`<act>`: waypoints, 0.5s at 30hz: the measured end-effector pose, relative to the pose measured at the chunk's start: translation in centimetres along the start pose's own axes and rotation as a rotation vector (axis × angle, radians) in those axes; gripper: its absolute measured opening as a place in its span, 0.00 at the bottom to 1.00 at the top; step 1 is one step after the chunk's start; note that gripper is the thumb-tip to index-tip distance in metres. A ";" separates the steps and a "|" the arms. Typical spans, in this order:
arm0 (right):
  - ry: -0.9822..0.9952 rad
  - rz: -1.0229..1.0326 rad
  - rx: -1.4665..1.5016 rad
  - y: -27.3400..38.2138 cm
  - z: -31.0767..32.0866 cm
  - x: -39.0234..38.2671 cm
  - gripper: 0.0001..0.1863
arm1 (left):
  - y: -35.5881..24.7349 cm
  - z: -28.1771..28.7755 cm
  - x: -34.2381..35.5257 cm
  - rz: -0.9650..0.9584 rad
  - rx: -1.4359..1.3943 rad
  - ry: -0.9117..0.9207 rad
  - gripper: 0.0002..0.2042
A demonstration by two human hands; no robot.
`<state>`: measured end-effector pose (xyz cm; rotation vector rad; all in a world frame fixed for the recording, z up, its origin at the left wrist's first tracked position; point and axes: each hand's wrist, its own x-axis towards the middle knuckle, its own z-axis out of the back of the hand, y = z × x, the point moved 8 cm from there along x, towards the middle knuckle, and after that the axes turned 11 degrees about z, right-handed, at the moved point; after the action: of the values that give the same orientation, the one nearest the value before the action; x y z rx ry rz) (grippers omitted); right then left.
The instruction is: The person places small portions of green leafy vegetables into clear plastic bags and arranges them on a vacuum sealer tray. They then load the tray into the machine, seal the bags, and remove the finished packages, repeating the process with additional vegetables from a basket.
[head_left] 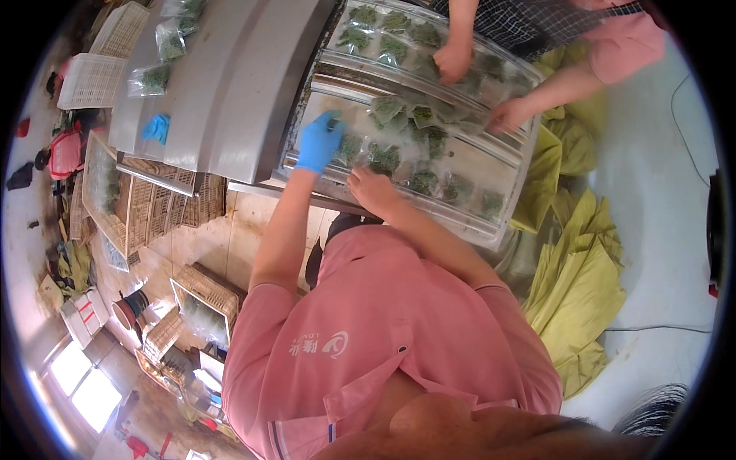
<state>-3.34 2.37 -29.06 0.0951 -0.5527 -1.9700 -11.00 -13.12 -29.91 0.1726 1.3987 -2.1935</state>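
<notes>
My left hand (319,146), in a blue glove, hovers over the near left part of the machine's tray with its fingers apart. My bare right hand (373,192) is at the tray's near edge, its fingers bent together on the edge of a clear plastic bag of green leaves (383,157). Beside it, more such bags lie in a near row, including a leaf bag (424,182). Loosely piled leaf bags (391,111) lie in the middle of the tray (491,157). Opposite me, a co-worker's hand (454,61) and the co-worker's other hand (507,115) reach over the far row.
Metal bars (383,88) cross the tray. Left of it stands a broad steel lid (222,77) carrying several leaf bags (153,79) and a crumpled blue glove (156,128). Woven crates (203,295) stand at lower left. Yellow-green cloth (575,291) hangs at the right.
</notes>
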 end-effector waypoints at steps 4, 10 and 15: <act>-0.005 0.012 -0.008 -0.6 -0.3 -0.5 0.07 | -4.3 -5.2 -1.2 0.437 -0.464 0.250 0.15; -0.247 -0.479 0.861 -3.4 1.0 -1.7 0.13 | -0.1 -8.3 3.1 0.390 -0.882 0.470 0.16; -0.550 -1.059 1.701 -5.3 0.2 -2.2 0.14 | 2.0 -3.4 -0.5 0.581 -0.980 0.658 0.19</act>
<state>-6.83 6.20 -31.47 1.0692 -2.8371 -1.7467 -10.15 -10.61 -32.85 0.8451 2.2374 -0.8383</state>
